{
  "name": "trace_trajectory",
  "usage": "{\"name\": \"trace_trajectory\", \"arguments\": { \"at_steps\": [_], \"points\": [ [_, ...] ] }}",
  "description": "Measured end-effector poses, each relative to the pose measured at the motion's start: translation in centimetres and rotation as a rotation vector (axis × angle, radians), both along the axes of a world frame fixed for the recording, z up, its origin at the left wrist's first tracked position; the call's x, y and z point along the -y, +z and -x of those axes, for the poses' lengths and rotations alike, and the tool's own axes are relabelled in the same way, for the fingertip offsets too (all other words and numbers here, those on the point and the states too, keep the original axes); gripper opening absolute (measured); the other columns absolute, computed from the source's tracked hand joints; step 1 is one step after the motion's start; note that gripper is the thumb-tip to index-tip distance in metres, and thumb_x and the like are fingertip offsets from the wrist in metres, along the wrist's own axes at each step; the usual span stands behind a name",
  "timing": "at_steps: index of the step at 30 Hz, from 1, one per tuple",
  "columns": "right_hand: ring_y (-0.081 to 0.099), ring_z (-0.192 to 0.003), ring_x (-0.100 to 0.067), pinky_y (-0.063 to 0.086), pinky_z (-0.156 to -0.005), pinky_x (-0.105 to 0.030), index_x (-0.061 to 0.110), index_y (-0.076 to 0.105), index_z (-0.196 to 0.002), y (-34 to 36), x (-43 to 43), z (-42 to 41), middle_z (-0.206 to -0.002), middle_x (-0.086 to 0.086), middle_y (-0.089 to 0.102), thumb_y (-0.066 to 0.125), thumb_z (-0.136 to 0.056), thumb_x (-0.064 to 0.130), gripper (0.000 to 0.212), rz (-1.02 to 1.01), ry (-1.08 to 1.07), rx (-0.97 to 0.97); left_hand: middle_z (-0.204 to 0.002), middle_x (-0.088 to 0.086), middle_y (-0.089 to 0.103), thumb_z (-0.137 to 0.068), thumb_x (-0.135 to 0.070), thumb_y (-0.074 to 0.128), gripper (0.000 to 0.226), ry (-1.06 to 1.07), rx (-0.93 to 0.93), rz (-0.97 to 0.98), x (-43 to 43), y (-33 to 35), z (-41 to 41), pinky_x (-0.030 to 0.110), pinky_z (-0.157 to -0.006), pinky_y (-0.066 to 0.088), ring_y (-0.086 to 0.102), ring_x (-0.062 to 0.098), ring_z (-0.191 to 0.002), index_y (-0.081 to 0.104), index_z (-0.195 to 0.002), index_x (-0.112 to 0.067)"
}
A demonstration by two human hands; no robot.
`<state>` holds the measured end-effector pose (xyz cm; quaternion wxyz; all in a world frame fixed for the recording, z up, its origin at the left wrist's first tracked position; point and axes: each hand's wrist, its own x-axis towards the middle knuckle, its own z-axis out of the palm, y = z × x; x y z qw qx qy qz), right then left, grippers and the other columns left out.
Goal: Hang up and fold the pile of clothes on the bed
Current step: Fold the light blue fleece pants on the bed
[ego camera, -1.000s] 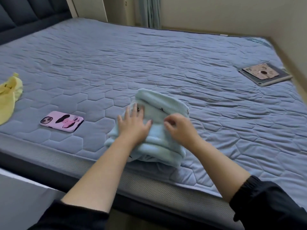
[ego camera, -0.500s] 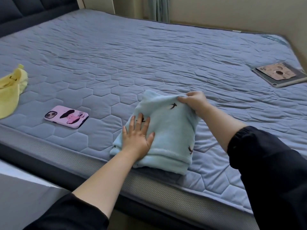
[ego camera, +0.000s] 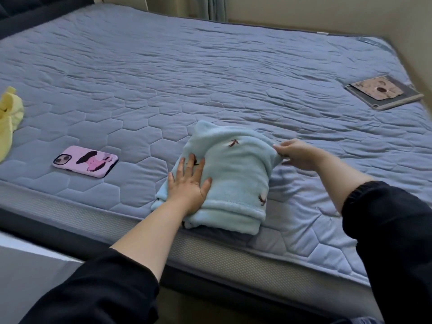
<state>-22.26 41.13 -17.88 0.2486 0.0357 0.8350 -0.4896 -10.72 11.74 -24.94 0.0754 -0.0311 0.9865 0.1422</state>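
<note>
- Our left grip [ego camera: 189, 185] lies flat on the folded pale blue garment [ego camera: 236, 178], fingers straight and spread, pressing down and grasping nothing.
- Our right grip [ego camera: 297, 154] pinches the garment's right edge between thumb and fingers.
- The garment rests on the bed [ego camera: 210, 78], close to its near edge, and has small dark marks on it.
- A pink phone [ego camera: 85, 161] lies to its left, apart from it.
- A yellow cloth [ego camera: 9, 118] sits at the far left, and a tablet [ego camera: 383, 92] at the far right.
</note>
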Motion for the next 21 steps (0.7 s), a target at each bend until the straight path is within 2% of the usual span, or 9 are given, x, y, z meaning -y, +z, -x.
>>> {"name": "trace_trajectory", "arguments": {
  "at_steps": [3,5,7,9,11,13,15,18,21],
  "points": [
    [0.046,-0.072,-0.023,0.035,-0.06,-0.031,0.008,0.055,-0.068,0.4,0.9,0.3,-0.068,-0.005,0.048,0.061,-0.091,0.027,0.03,-0.362,-0.224,-0.417,-0.157,-0.008,-0.022,-0.093,-0.058,0.015,0.066,-0.027,0.01,0.017,0.0,0.3,-0.1,0.051,-0.115,-0.008,-0.024,0.016,-0.143,-0.012,-0.149,-0.038],
    [0.056,-0.087,-0.027,0.045,-0.074,-0.033,0.008,0.061,-0.09,0.2,3.2,-0.6,-0.091,-0.009,0.061,0.058,-0.093,0.032,0.024,-0.29,-0.397,-0.48,-0.158,-0.007,-0.021,-0.094,-0.058,0.016,0.066,-0.041,0.007,0.031,-0.1,0.8,-0.2,0.052,-0.116,-0.007,-0.023,0.017,-0.144,-0.012,-0.15,-0.037],
    [0.06,-0.099,-0.027,0.05,-0.086,-0.038,0.009,0.056,-0.109,-0.1,5.1,-2.6,-0.11,-0.011,0.062,0.049,-0.095,0.046,0.04,0.165,-0.598,-0.16,-0.159,-0.005,-0.019,-0.095,-0.057,0.018,0.065,-0.037,-0.001,0.041,-0.3,1.7,-0.4,0.054,-0.116,-0.005,-0.021,0.019,-0.144,-0.009,-0.15,-0.037],
    [0.065,-0.097,-0.026,0.056,-0.081,-0.039,0.012,0.061,-0.109,-0.6,5.8,-5.5,-0.108,-0.012,0.067,0.04,-0.09,0.066,0.062,0.595,-0.571,0.215,-0.159,-0.002,-0.016,-0.097,-0.056,0.022,0.063,-0.03,-0.034,0.083,-0.8,2.8,-0.9,0.057,-0.115,-0.003,-0.018,0.021,-0.145,-0.005,-0.151,-0.037],
    [0.064,-0.107,-0.027,0.054,-0.089,-0.042,0.013,0.062,-0.121,-2.3,5.7,-8.6,-0.117,-0.013,0.067,0.038,-0.088,0.07,0.07,0.749,-0.491,0.311,-0.161,0.003,-0.007,-0.098,-0.049,0.028,0.06,-0.101,-0.201,0.126,-1.9,3.9,-1.9,0.059,-0.113,0.001,-0.01,0.025,-0.147,0.004,-0.152,-0.036],
    [0.056,-0.12,-0.03,0.043,-0.104,-0.045,0.01,0.051,-0.135,-4.2,4.8,-11.1,-0.132,-0.016,0.058,0.032,-0.096,0.061,0.067,0.886,-0.529,0.35,-0.159,0.008,0.014,-0.096,-0.044,0.034,0.057,-0.354,-0.45,0.087,-3.3,4.5,-3.5,0.061,-0.113,0.01,0.007,0.029,-0.147,0.024,-0.15,-0.029],
    [0.05,-0.126,-0.032,0.038,-0.105,-0.044,0.006,0.044,-0.14,-5.1,3.7,-12.5,-0.137,-0.019,0.052,0.024,-0.098,0.057,0.069,0.996,-0.573,0.412,-0.156,0.006,0.026,-0.09,-0.055,0.034,0.065,-0.605,-0.568,0.149,-4.3,4.1,-5.2,0.061,-0.111,0.014,0.017,0.028,-0.146,0.032,-0.148,-0.025],
    [0.049,-0.127,-0.032,0.04,-0.102,-0.044,0.003,0.045,-0.138,-4.9,3.1,-13.3,-0.137,-0.019,0.053,0.03,-0.096,0.058,0.071,1.017,-0.509,0.423,-0.159,-0.004,-0.011,-0.073,-0.077,0.038,0.1,-0.617,-0.346,0.256,-4.1,2.8,-6.4,0.063,-0.109,-0.006,-0.014,0.022,-0.146,-0.005,-0.151,-0.033],
    [0.05,-0.128,-0.03,0.038,-0.106,-0.045,0.008,0.045,-0.139,-4.3,4.3,-13.6,-0.137,-0.015,0.053,0.043,-0.092,0.054,0.065,1.042,-0.381,0.418,-0.147,-0.009,-0.041,-0.063,-0.071,0.057,0.121,-0.538,-0.232,0.272,-3.1,1.6,-6.3,0.065,-0.105,-0.015,-0.031,0.021,-0.141,-0.029,-0.142,-0.04]
  ]
}}
